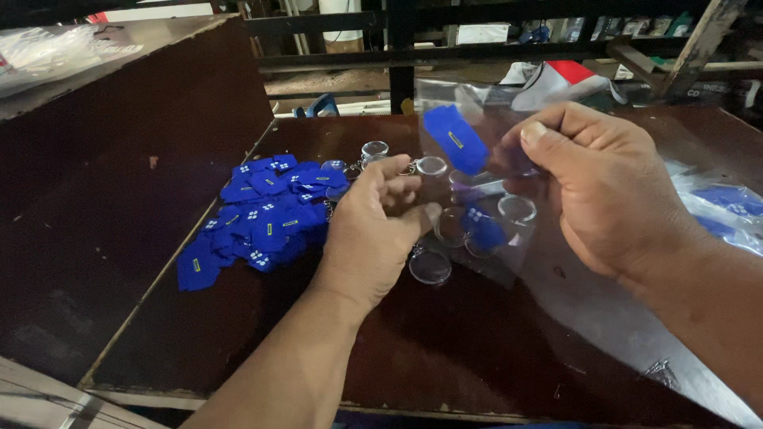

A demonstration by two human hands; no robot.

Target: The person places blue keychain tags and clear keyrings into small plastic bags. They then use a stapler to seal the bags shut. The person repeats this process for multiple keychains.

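Dark worktop (477, 349) | your hands: left hand (373, 234) pinching a clear round keychain (431, 167), right hand (608, 187) gripping clear bag (477, 199) | blue tag (455, 139) inside, long axis tilted up-left | blue tag pile (262, 218) left.

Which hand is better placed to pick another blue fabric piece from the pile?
Probably the left hand: it is right beside the pile of small blue fabric pieces on the dark wooden table. The right hand is farther away and pinches the clear plastic bag.

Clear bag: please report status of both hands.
Left hand pinches round keychain. Right hand holds clear bag, blue tag inside. Nothing blocking.
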